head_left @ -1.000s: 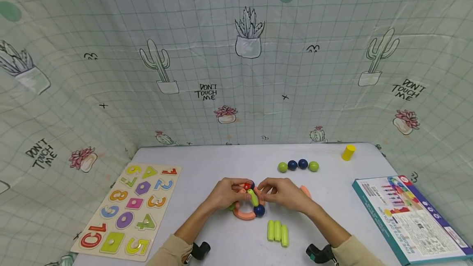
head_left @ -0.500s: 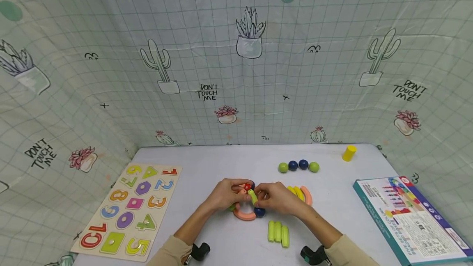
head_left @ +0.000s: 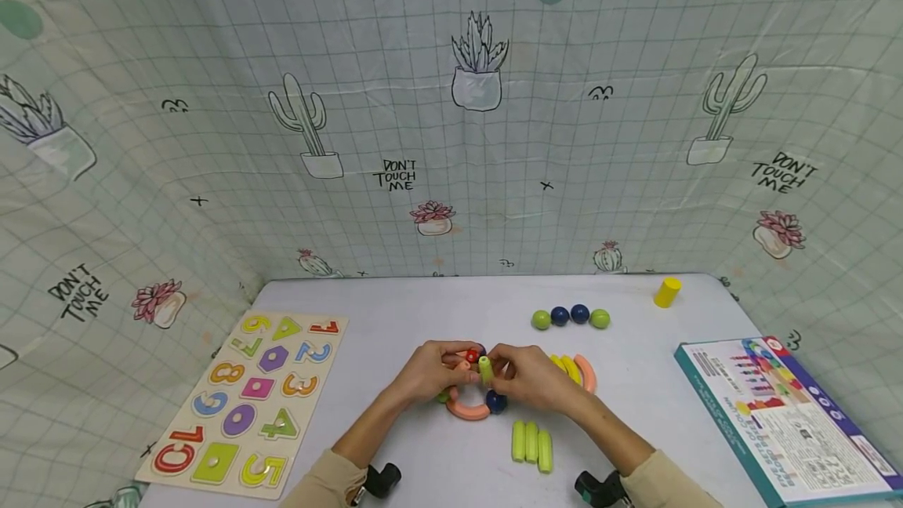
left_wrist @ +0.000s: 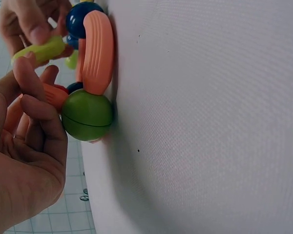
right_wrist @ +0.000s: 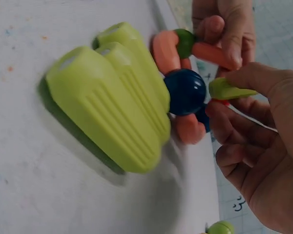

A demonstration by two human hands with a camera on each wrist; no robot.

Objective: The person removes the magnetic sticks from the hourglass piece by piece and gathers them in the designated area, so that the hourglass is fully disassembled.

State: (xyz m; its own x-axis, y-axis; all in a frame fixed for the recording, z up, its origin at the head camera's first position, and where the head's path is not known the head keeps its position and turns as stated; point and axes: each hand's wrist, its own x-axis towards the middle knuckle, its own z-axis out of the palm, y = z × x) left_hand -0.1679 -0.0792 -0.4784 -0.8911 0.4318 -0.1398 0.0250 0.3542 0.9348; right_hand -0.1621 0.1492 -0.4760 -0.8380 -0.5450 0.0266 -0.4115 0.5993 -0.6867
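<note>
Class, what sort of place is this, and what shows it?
Probably a children's play table, home or classroom unclear: a number puzzle board, a printed box and a light-green toy rod pinched in the right hand suggest it.

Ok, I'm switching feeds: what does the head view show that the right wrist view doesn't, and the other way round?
Only the head view: the number board, the yellow cylinder and the printed box.

Only the right wrist view: the grooves along the loose lime sticks and a pale disc in one's end; from the head they are too small to make out.

Both: those sticks, the left hand, the right hand pinching another lime stick, and a blue ball near it.
</note>
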